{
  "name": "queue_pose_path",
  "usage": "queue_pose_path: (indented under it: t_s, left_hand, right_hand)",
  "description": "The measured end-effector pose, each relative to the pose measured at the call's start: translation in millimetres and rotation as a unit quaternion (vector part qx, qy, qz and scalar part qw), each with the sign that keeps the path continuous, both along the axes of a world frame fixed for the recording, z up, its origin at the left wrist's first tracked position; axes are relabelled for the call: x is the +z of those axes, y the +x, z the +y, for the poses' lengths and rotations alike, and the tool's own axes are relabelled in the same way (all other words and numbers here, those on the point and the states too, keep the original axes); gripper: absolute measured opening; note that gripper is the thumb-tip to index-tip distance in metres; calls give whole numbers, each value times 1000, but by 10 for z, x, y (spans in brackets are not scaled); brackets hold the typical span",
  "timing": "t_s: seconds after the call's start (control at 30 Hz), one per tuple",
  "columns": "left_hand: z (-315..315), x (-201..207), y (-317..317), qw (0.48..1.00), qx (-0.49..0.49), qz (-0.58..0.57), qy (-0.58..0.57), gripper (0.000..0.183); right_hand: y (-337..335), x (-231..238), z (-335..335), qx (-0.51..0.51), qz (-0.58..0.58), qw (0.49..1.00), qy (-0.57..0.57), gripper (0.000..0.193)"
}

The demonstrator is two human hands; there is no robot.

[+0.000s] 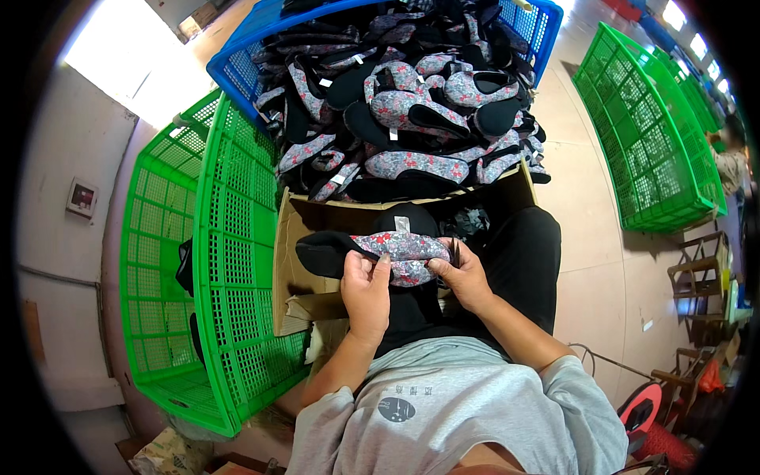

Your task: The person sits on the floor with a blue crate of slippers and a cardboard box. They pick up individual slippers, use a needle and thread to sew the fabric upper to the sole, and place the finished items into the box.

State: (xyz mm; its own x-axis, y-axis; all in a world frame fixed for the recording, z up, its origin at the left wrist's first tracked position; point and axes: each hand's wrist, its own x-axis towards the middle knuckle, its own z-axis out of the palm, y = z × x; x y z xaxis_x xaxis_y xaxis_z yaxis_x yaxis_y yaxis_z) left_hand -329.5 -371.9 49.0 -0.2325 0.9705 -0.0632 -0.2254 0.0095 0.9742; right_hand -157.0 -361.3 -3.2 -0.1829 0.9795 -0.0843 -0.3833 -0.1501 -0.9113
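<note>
A pale pinkish-beige tiled floor (586,277) carries the load. At 12 o'clock a blue perforated plastic crate (234,73) bears a high heap of grey-and-red floral fabric slippers with black soles (416,111), piled toward 6 o'clock up to an open brown cardboard box (286,257). Green latticed plastic crates stand at 9 o'clock (237,237) and 2 o'clock (633,134); a small whitish scrap (647,325) lies near 4 o'clock.

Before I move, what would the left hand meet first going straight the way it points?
The floral slipper that the left hand holds; past it, probably the cardboard box wall, though depth is unclear.
</note>
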Motion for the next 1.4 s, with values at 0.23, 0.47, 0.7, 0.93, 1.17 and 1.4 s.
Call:
queue_pose_path:
  t_s: [0.23, 0.47, 0.7, 0.93, 1.17, 1.4]
  left_hand:
    - [-8, -116, -80, 999, -4, 35, 10, 10]
    - [-5, -8, -311, 925, -35, 373, -58, 19]
    - [209, 290, -341, 772, -149, 559, 263, 26]
    - [411, 161, -314, 780, -323, 485, 227, 26]
    - [490, -164, -198, 809, -290, 458, 229, 10]
    - [432, -361, -75, 880, -230, 402, 102, 8]
  right_hand:
    - [-2, 35, 6, 9, 12, 1000, -20, 37]
    - [15, 21, -24, 21, -3, 999, -42, 34]
    - [45, -36, -94, 51, -40, 996, -69, 33]
    - [91, -109, -176, 59, -73, 994, -59, 33]
    - [110, -224, -228, 60, -53, 991, -109, 31]
    - [291, -312, -182, 112, -138, 984, -22, 31]
